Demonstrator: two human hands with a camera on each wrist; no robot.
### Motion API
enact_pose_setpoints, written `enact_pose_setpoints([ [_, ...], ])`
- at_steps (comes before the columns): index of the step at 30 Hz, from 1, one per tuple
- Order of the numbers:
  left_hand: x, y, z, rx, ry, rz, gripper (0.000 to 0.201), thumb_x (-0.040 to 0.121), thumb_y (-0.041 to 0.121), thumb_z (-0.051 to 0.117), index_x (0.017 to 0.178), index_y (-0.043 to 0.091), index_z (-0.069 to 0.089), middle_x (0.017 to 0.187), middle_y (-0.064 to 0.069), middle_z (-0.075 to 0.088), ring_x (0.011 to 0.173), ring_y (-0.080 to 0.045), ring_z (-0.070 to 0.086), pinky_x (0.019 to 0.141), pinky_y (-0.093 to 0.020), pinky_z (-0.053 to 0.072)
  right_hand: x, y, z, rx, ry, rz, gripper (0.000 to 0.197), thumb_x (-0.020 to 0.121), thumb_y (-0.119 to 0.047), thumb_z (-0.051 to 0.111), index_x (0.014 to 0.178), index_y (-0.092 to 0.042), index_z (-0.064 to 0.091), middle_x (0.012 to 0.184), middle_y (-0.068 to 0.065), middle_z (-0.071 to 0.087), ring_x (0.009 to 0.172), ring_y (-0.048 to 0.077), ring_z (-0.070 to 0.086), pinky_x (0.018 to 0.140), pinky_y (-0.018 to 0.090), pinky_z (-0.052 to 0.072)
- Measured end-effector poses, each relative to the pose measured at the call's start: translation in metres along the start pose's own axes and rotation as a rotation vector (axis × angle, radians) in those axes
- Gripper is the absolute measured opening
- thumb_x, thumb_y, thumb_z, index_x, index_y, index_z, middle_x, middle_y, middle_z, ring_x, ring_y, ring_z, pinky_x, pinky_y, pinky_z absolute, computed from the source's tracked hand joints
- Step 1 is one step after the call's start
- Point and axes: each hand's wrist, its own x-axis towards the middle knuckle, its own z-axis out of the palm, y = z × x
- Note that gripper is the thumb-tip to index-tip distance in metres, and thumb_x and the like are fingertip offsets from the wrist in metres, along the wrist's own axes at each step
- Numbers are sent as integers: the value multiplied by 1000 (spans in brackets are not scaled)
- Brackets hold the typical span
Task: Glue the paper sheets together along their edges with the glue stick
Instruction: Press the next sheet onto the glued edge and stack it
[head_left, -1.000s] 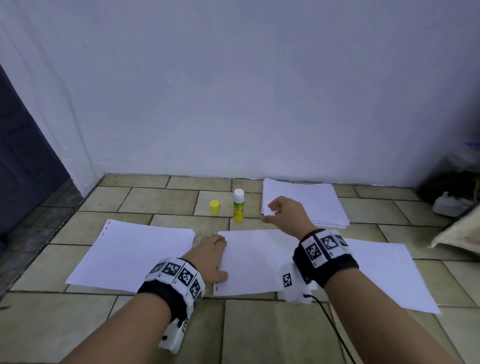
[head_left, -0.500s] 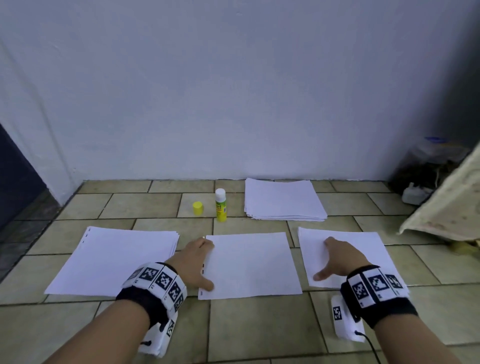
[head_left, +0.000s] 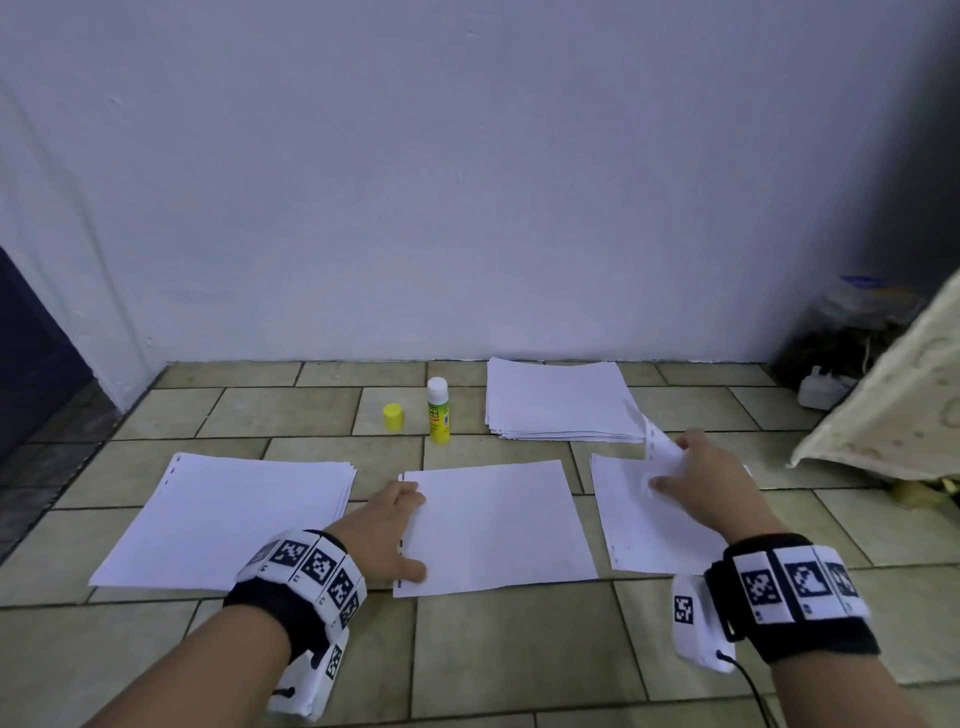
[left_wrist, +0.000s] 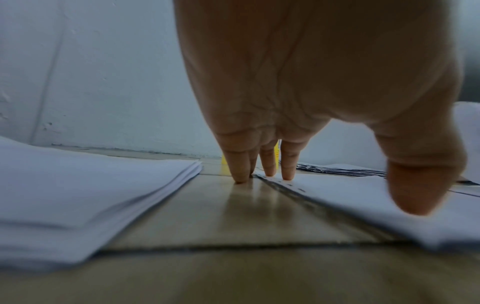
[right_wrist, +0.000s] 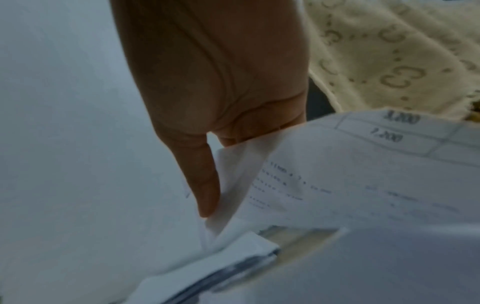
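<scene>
On the tiled floor (head_left: 493, 649), the left hand (head_left: 387, 525) rests flat on the middle sheet's (head_left: 493, 525) left edge. The right hand (head_left: 711, 493) lifts a corner of the right sheet (head_left: 644, 519). The glue stick (head_left: 438, 410) stands uncapped beside its yellow cap (head_left: 393, 416).

No legible text anywhere.

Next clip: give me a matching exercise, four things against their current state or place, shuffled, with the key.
Things
1. glue stick
2. yellow cap
3. middle sheet
4. right sheet

States
A. far corner lifted in the right hand
B. lying flat, left edge pressed by the left hand
C. standing upright, uncapped
D. on the floor tile, left of the glue stick

Pairs: 1-C, 2-D, 3-B, 4-A
</scene>
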Motion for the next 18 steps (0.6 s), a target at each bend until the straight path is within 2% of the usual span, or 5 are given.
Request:
enact_pose_setpoints([
  [3, 0, -1, 2, 9, 4, 4, 100, 79, 43, 72, 152, 14, 10, 158, 4, -2, 144, -14, 17, 113, -25, 26, -19, -28, -11, -18, 37, -95, 42, 84, -24, 69, 115, -10, 44, 90, 5, 55, 78, 23, 50, 64, 28, 35],
  [5, -1, -1, 3, 15, 10, 10, 103, 77, 42, 73, 153, 15, 9, 158, 5, -3, 144, -14, 17, 113, -24, 26, -33, -53, -7, -24, 22, -191, 43, 84, -28, 68, 117, -12, 44, 98, 9, 61, 84, 26, 53, 65, 28, 34],
  [8, -3, -2, 2, -8, 19, 15, 104, 76, 41, 74, 153, 16, 10, 158, 6, -2, 144, -14, 19, 111, -23, 25, -49, -89, 22, -65, -89, -370, 45, 86, -30, 64, 121, -11, 43, 112, 9, 62, 105, 27, 56, 72, 30, 37],
  [10, -3, -2, 3, -24, 19, 17, 104, 76, 40, 75, 153, 16, 10, 159, 6, -2, 144, -14, 18, 111, -22, 24, -53, -107, 47, -112, -173, -435, 44, 86, -30, 62, 121, -9, 44, 115, 11, 61, 109, 28, 56, 78, 31, 40],
  [18, 0, -7, 6, -43, 11, 33, 105, 77, 40, 75, 153, 13, 7, 159, 4, -6, 145, -14, 14, 111, -21, 24, -34, -119, 110, -67, -435, -365, 45, 83, -31, 64, 119, -15, 41, 114, 11, 57, 112, 31, 47, 95, 47, 44],
])
